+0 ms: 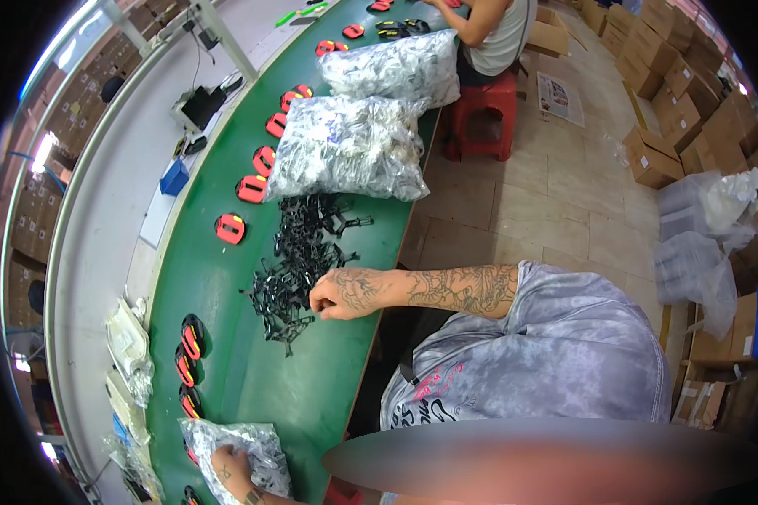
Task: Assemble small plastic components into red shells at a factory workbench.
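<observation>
My right hand (pixel 345 295) is at the near edge of a tangled pile of small black plastic parts (pixel 299 252) on the green table. Its fingers are curled closed, and whatever they hold is hidden. My left hand (pixel 232 470) lies lower in the view, its fingers bent against a clear plastic bag (pixel 265 454) of silvery-looking contents. Beside that bag runs a row of rounded black pieces with red and yellow faces (pixel 189 366). Beyond the pile, a big stuffed clear bag (pixel 349 147) rests on the table.
Red rounded pieces with black slots (pixel 230 228) line the green table (pixel 198 286). A second stuffed bag (pixel 396 67) lies farther off, near a co-worker (pixel 493 38) on a red stool (pixel 484 122). Cardboard boxes (pixel 653 156) and plastic bags (pixel 695 261) stand on the right.
</observation>
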{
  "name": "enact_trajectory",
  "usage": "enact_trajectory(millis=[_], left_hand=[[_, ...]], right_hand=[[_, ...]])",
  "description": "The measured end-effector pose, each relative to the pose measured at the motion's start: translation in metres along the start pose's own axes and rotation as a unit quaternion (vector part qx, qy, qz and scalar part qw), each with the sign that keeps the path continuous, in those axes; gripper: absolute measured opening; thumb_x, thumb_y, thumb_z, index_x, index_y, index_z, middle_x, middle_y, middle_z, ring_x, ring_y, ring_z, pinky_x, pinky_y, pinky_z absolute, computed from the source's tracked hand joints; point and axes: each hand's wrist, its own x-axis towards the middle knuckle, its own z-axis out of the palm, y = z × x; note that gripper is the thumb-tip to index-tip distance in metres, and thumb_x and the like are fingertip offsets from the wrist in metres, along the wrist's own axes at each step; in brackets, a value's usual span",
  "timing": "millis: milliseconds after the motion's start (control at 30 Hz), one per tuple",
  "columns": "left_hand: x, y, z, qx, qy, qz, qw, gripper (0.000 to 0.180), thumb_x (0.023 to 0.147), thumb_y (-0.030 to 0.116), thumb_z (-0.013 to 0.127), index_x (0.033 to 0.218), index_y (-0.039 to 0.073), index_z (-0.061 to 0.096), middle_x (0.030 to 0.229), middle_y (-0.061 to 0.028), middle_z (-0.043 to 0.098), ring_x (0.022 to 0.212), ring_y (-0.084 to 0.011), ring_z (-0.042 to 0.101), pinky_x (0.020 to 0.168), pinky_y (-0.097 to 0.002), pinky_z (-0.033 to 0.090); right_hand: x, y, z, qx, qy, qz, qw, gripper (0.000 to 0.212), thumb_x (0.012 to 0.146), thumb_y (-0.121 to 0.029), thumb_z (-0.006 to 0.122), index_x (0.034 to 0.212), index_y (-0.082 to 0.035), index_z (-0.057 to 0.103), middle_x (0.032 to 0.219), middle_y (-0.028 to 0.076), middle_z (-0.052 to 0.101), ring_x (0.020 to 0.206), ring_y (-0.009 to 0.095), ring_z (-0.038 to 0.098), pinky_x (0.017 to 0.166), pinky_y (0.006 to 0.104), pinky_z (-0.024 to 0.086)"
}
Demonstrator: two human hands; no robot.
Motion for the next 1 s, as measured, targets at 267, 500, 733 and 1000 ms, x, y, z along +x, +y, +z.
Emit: enact_trajectory(millis=[267, 500, 733, 1000], left_hand=[[0.009, 0.119, -0.045, -0.014, 0.122, 0.062, 0.99, 0.05, 0.085, 0.019, 0.077, 0.13, 0.006, 0.062, 0.124, -0.021, 0.064, 0.115, -0.0412, 0.062, 0.096, -0.0475, 0.051], [0.119, 0.22, -0.051, -0.177, 0.125, 0.159, 0.963, 0.037, 0.089, 0.023, 0.074, 0.122, 0.006, 0.069, 0.112, -0.0177, 0.071, 0.107, -0.0369, 0.066, 0.091, -0.0446, 0.053], [0.268, 0.31, -0.043, -0.22, 0.119, 0.148, 0.957, 0.064, 0.092, 0.046, 0.072, 0.127, -0.006, 0.063, 0.119, -0.0267, 0.07, 0.105, -0.0372, 0.07, 0.091, -0.0423, 0.056], [0.362, 0.392, -0.003, -0.156, 0.055, -0.073, 0.983, 0.1, 0.079, 0.056, 0.077, 0.141, -0.015, 0.042, 0.133, -0.0353, 0.06, 0.114, -0.0508, 0.066, 0.084, -0.0532, 0.06]], right_hand=[[0.025, 0.005, 0.01, -0.174, -0.006, -0.094, 0.98, 0.016, 0.09, -0.017, 0.064, 0.099, -0.007, 0.072, 0.1, 0.011, 0.072, 0.099, 0.031, 0.07, 0.086, 0.042, 0.056], [0.043, 0.02, -0.004, 0.23, 0.166, 0.121, 0.951, 0.019, 0.093, -0.017, 0.07, 0.101, -0.001, 0.074, 0.082, 0.008, 0.075, 0.067, 0.014, 0.071, 0.063, 0.0303, 0.056], [0.048, 0.033, 0.001, 0.466, 0.118, 0.173, 0.86, 0.022, 0.099, -0.015, 0.064, 0.114, 0.0, 0.063, 0.088, 0.006, 0.064, 0.062, 0.016, 0.071, 0.041, 0.027, 0.051], [0.056, 0.028, 0.03, 0.67, 0.047, 0.155, 0.724, 0.024, 0.105, -0.02, 0.057, 0.124, -0.006, 0.054, 0.108, 0.006, 0.057, 0.077, 0.021, 0.075, 0.047, 0.0281, 0.057]])
